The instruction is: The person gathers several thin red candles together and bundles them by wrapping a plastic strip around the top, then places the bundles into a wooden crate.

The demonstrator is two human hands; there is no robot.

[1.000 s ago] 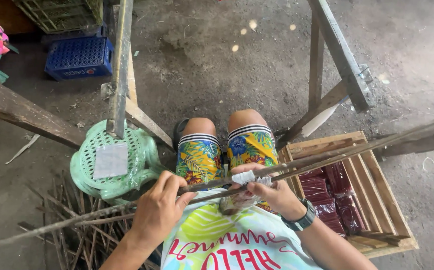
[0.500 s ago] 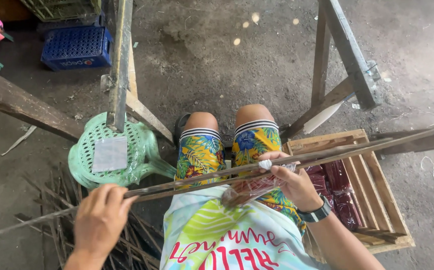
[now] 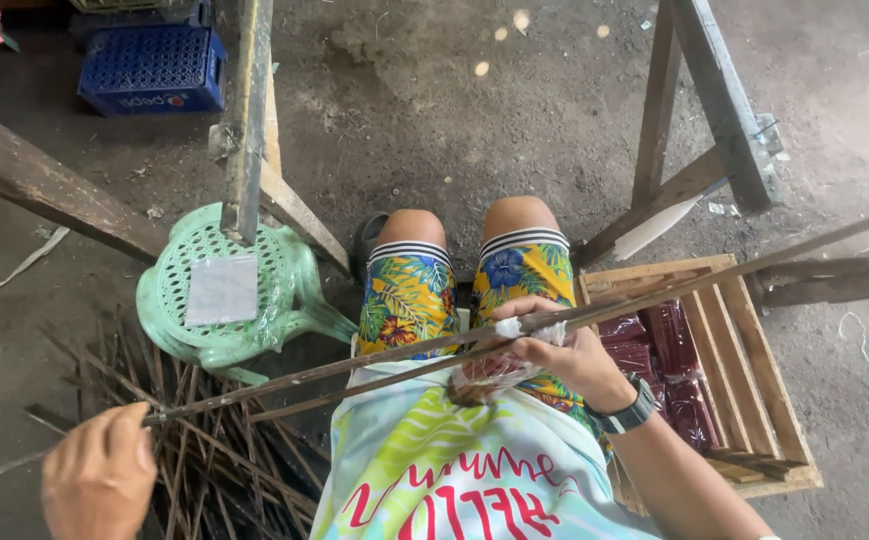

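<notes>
The left hand (image 3: 99, 478) grips one end of long thin sticks (image 3: 354, 368); the right hand (image 3: 554, 350) is closed around them and a plastic wrapper (image 3: 484, 375).

The left hand (image 3: 101, 470) is cut off by the bottom edge. The long sticks (image 3: 374, 365) are run out of frame at both sides. What is wrapped in the clear plastic (image 3: 484, 375) under the right hand (image 3: 564, 350) cannot be told.

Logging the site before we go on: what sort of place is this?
Probably an informal open-air workshop: bare concrete floor, rough wooden trestle, pile of sticks and a wooden crate of dark red packets.
</notes>
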